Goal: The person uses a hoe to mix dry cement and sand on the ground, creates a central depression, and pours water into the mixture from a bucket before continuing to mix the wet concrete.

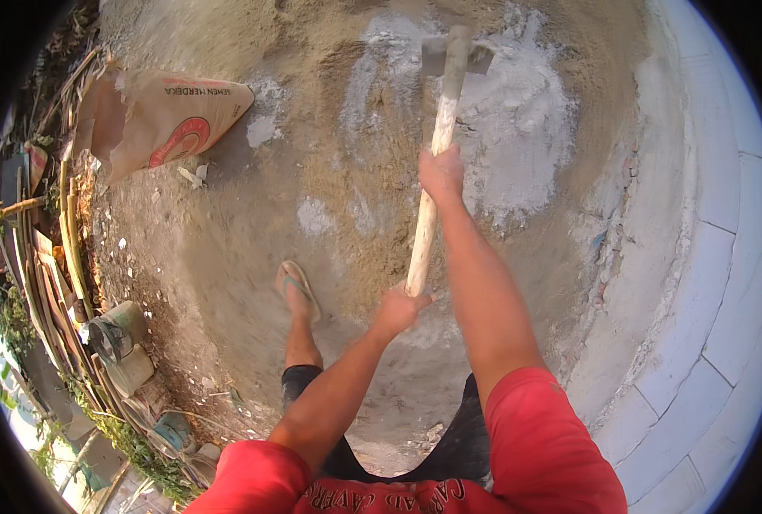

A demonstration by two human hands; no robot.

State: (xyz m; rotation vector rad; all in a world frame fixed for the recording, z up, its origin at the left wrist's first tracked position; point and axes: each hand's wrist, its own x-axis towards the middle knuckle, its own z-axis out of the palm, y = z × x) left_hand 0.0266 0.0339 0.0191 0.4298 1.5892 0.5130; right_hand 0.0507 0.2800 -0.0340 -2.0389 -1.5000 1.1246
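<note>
Both my hands are closed around the pale wooden handle of a hoe (444, 124). My left hand (400, 311) grips the near end of the handle, and my right hand (442, 173) holds it farther up, about midway. The hoe's flat grey metal blade (434, 58) is at the far end, over a patch of light grey powder (526, 120). This powder lies spread over brown sand (329, 103). Some of the blade is hidden behind the handle's socket.
A torn brown paper cement bag (184, 124) lies at the far left. Bamboo poles (71, 231), boards and old buckets (124, 330) line the left side. Grey paving slabs (689, 343) border the right. My sandalled foot (299, 289) stands left of the hoe.
</note>
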